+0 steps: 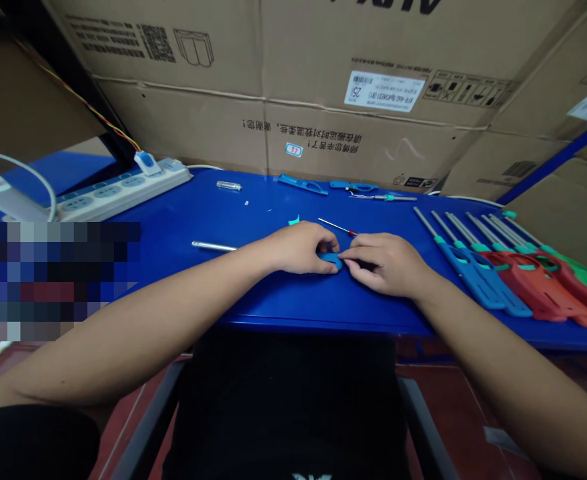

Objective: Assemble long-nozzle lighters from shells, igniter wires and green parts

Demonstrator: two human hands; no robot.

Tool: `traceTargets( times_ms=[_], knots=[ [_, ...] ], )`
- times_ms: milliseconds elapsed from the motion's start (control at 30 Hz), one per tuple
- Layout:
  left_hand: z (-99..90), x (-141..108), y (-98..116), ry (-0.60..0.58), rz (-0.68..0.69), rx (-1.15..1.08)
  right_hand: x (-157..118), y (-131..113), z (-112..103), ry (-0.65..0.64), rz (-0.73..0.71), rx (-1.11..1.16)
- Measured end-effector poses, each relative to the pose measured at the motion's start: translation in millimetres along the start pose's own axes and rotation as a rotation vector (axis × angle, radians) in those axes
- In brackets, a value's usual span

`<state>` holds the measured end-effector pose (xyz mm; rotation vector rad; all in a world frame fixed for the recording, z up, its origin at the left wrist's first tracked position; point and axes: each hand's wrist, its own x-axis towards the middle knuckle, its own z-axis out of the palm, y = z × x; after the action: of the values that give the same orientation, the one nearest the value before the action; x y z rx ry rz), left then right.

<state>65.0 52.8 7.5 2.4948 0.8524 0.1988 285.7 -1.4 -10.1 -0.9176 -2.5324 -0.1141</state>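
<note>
My left hand (306,248) is closed around a blue long-nosed lighter (330,259), with only the end of its handle showing past the fingers. A metal tube (213,246) sticks out to the left from behind my left wrist, in line with the lighter. My right hand (386,263) makes a pinch right at the handle's end; anything between its fingertips is hidden. Beyond the right knuckles is a screwdriver (336,227) with a red part, its rear end hidden by the hand. A small teal piece (294,220) shows behind my left hand.
Blue handle shells (303,185), a metal rod with a teal collar and wires (388,197), and a clear small tube (229,186) lie at the back. Several assembled lighters (518,280) line the right side. A power strip (123,191) stands left; cardboard (213,127) walls the rear.
</note>
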Motion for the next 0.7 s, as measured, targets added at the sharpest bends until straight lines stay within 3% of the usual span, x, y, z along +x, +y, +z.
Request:
traceTargets(
  times_ms=[233, 433, 500, 600, 700],
  knots=[
    [0.5, 1, -2, 0.003, 0.003, -0.023, -3, 2, 2, -0.016, -0.047, -0.013],
    [2.1, 2, -4, 0.008, 0.014, -0.041, -1, 3, -1, -0.096, 0.040, 0.160],
    [2.3, 2, -4, 0.009, 0.011, -0.051, -2, 7, -6, -0.063, 0.156, 0.153],
    [2.1, 2, -4, 0.000, -0.009, -0.072, -4, 20, -12, 0.007, 0.460, 0.026],
    [2.1, 2, -4, -0.011, -0.022, -0.086, -8, 33, -16, -0.135, 0.645, -0.025]
  ],
)
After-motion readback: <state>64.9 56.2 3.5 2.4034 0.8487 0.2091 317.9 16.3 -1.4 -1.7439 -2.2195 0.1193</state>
